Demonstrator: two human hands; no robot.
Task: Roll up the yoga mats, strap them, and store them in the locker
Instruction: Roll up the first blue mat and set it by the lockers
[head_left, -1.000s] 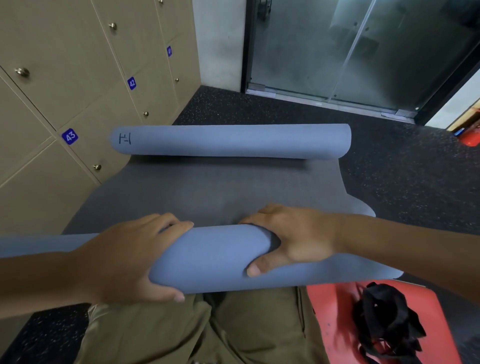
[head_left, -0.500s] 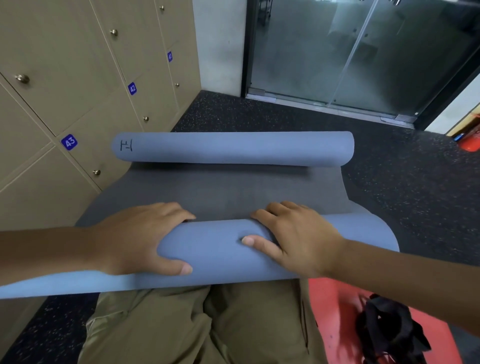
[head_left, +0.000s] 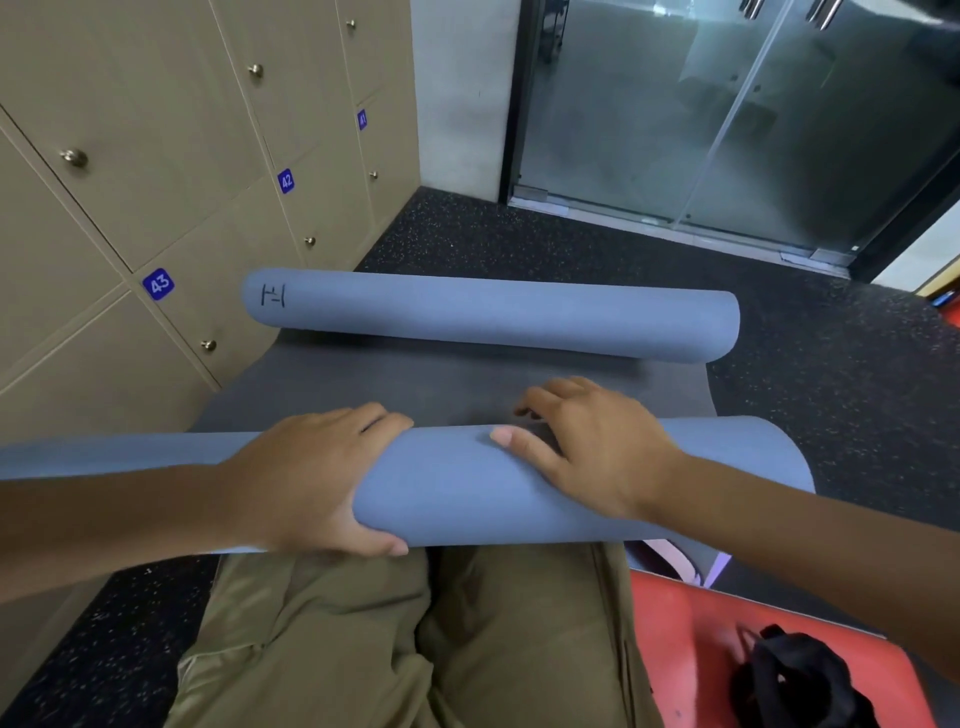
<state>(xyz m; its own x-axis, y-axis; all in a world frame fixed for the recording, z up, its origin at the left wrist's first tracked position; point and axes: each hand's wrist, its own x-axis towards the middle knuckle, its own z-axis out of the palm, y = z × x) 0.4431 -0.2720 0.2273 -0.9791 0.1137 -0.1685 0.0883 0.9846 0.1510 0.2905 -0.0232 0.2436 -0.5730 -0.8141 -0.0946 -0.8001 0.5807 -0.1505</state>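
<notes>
Near roll of the mat (head_left: 457, 483) has advanced toward the far roll (head_left: 493, 317) — left hand (head_left: 311, 483) wraps it, right hand (head_left: 587, 457) presses flat-fingered — rolling unfinished, straps (head_left: 800, 680) untouched.

We see one blue-grey yoga mat (head_left: 467, 384) lying across the dark speckled floor (head_left: 831, 374), its dark inner face up in the middle and both ends curled. The far roll (head_left: 488, 317) lies crosswise, a small black mark near its left end. The near roll (head_left: 467, 483) runs parallel to it, just in front of the person's knees, and extends past the left frame edge. Beige lockers (head_left: 156, 156) with round knobs and blue number plates 41, 42 and 43 stand shut along the left, the mat's left edge near their base.
</notes>
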